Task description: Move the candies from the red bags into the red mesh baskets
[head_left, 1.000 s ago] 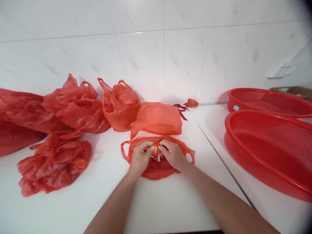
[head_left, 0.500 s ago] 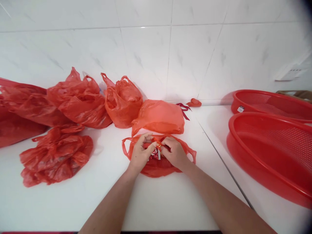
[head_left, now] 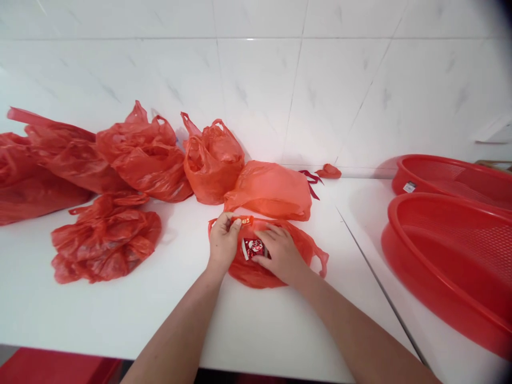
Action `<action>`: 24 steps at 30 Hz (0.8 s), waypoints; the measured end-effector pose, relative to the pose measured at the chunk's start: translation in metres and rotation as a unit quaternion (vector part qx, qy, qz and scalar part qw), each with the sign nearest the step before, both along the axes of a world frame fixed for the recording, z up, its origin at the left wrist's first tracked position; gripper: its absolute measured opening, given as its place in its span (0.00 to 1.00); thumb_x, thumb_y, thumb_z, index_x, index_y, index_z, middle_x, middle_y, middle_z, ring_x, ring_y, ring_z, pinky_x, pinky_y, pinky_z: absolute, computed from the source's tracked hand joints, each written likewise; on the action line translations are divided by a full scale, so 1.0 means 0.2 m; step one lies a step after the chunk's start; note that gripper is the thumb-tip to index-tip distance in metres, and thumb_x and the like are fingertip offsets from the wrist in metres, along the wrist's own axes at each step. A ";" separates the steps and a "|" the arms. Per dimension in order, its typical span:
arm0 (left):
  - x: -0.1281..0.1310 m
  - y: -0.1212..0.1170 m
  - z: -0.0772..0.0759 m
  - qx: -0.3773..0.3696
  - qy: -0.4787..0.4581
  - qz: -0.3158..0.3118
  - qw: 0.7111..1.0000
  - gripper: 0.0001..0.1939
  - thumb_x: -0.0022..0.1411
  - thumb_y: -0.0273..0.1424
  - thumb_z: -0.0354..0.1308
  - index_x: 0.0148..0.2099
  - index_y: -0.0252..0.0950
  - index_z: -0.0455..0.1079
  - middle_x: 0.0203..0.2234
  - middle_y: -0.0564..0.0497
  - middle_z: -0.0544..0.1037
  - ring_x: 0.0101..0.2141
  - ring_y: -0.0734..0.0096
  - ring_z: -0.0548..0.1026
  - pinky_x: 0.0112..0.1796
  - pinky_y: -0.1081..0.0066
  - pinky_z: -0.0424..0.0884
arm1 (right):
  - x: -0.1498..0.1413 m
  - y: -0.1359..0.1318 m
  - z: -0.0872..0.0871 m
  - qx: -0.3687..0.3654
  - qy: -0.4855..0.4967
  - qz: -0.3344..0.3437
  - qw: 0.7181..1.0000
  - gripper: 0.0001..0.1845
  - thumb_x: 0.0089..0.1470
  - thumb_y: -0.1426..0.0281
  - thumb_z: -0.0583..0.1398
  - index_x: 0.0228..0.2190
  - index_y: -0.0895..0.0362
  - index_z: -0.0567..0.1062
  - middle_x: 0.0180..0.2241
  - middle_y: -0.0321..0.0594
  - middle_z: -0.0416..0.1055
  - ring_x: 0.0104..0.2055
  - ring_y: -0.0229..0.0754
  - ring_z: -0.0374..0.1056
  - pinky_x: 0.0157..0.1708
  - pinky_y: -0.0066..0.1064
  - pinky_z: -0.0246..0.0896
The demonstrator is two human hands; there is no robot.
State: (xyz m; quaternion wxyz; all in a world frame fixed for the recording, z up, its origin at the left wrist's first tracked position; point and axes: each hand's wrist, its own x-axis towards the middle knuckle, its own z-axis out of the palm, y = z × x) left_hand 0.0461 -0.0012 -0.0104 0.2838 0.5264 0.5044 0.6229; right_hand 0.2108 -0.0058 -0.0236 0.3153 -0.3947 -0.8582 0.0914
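Observation:
A red plastic bag (head_left: 260, 278) lies opened out on the white table, with a dark red and white wrapped packet (head_left: 253, 248) inside its mouth. My left hand (head_left: 224, 240) pinches a small orange-red packet with yellow lettering (head_left: 245, 220) between thumb and fingers at the bag's far left rim. Over the right part of the bag, my right hand (head_left: 280, 250) has its fingers spread and its thumb apart from them. Its fingertips are close to the dark red packet; whether they touch it I cannot tell.
Behind the opened bag lies a filled red bag (head_left: 272, 189), and an upright one with handles (head_left: 214, 162) stands beside it. More red bags (head_left: 146, 154) line the left, with a crumpled one (head_left: 106, 240) nearer. Two red plastic baskets (head_left: 432, 266) stand at right, past a table seam.
My right hand has let go of the orange-red packet and opened over the bag. My left hand keeps the packet, now further left. The view has shifted slightly left.

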 end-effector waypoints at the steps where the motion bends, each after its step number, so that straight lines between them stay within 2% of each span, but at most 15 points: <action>1: 0.01 0.00 -0.01 -0.004 0.001 -0.002 1.000 0.04 0.58 0.32 0.54 0.34 0.37 0.66 0.25 0.55 0.71 0.28 0.73 0.69 0.34 0.72 0.66 | -0.01 0.00 -0.01 0.003 -0.013 0.004 1.000 0.23 0.48 0.73 0.62 0.48 0.55 0.70 0.44 0.45 0.71 0.52 0.53 0.60 0.54 0.50 0.50; 3: 0.02 0.00 -0.01 -0.008 0.010 0.004 1.000 0.04 0.59 0.31 0.54 0.37 0.37 0.66 0.27 0.54 0.73 0.29 0.72 0.70 0.35 0.71 0.67 | -0.01 -0.01 0.00 0.003 -0.004 0.009 1.000 0.22 0.47 0.77 0.59 0.46 0.55 0.70 0.41 0.44 0.70 0.47 0.49 0.62 0.51 0.46 0.54; 5: 0.02 0.00 -0.02 -0.006 0.015 0.013 1.000 0.07 0.59 0.30 0.53 0.41 0.38 0.67 0.32 0.53 0.74 0.32 0.72 0.72 0.37 0.70 0.68 | 0.01 0.00 0.02 -0.006 0.057 -0.006 0.998 0.18 0.48 0.79 0.57 0.42 0.55 0.71 0.38 0.42 0.68 0.42 0.45 0.63 0.46 0.40 0.59; 8: 0.03 0.01 -0.03 0.003 0.016 -0.001 1.000 0.11 0.61 0.29 0.50 0.45 0.39 0.69 0.40 0.50 0.76 0.38 0.70 0.73 0.41 0.68 0.68 | 0.06 0.01 0.07 -0.038 0.195 -0.072 0.977 0.08 0.50 0.75 0.56 0.35 0.54 0.69 0.35 0.39 0.66 0.36 0.41 0.63 0.37 0.33 0.61; 10: 0.03 0.01 -0.03 0.006 0.027 -0.016 1.000 0.11 0.61 0.29 0.49 0.43 0.39 0.70 0.41 0.50 0.77 0.41 0.68 0.74 0.43 0.67 0.69 | 0.09 0.02 0.08 -0.069 0.247 -0.101 0.961 0.04 0.51 0.72 0.57 0.32 0.54 0.67 0.32 0.37 0.66 0.32 0.40 0.63 0.32 0.32 0.61; 13: 0.02 0.00 -0.02 0.012 0.067 -0.011 0.998 0.11 0.61 0.29 0.50 0.44 0.39 0.71 0.41 0.50 0.77 0.43 0.67 0.74 0.45 0.66 0.68 | 0.11 0.03 0.07 -0.139 0.218 -0.065 0.964 0.04 0.50 0.71 0.58 0.32 0.53 0.69 0.30 0.35 0.69 0.31 0.41 0.65 0.32 0.32 0.62; 15: 0.02 -0.02 -0.01 0.022 0.103 0.010 0.994 0.12 0.61 0.29 0.50 0.45 0.40 0.71 0.41 0.50 0.77 0.43 0.67 0.74 0.47 0.65 0.67 | 0.09 0.02 0.06 -0.179 0.174 -0.027 0.968 0.14 0.50 0.73 0.57 0.41 0.51 0.70 0.36 0.36 0.72 0.38 0.42 0.68 0.39 0.34 0.63; 18: 0.02 -0.04 0.02 0.041 0.124 0.027 0.991 0.12 0.62 0.30 0.50 0.47 0.41 0.70 0.42 0.51 0.76 0.43 0.66 0.74 0.47 0.65 0.67 | 0.06 0.00 0.05 -0.220 0.136 -0.008 0.966 0.28 0.50 0.76 0.56 0.53 0.48 0.63 0.45 0.37 0.72 0.48 0.43 0.67 0.47 0.37 0.60; 21: 0.04 -0.05 0.01 0.009 0.070 -0.021 0.997 0.12 0.61 0.31 0.51 0.47 0.41 0.68 0.40 0.51 0.76 0.40 0.68 0.74 0.42 0.67 0.70 | 0.06 -0.02 0.07 -0.246 0.117 0.029 0.962 0.28 0.50 0.77 0.56 0.52 0.47 0.66 0.46 0.36 0.73 0.48 0.42 0.68 0.46 0.35 0.61; 24: 0.06 -0.03 -0.02 -0.061 0.037 -0.070 0.995 0.08 0.60 0.30 0.50 0.42 0.40 0.67 0.35 0.53 0.75 0.36 0.70 0.74 0.39 0.69 0.70 | 0.09 -0.01 0.09 -0.230 0.110 0.040 0.966 0.22 0.49 0.77 0.55 0.46 0.49 0.72 0.40 0.35 0.75 0.39 0.41 0.70 0.41 0.33 0.63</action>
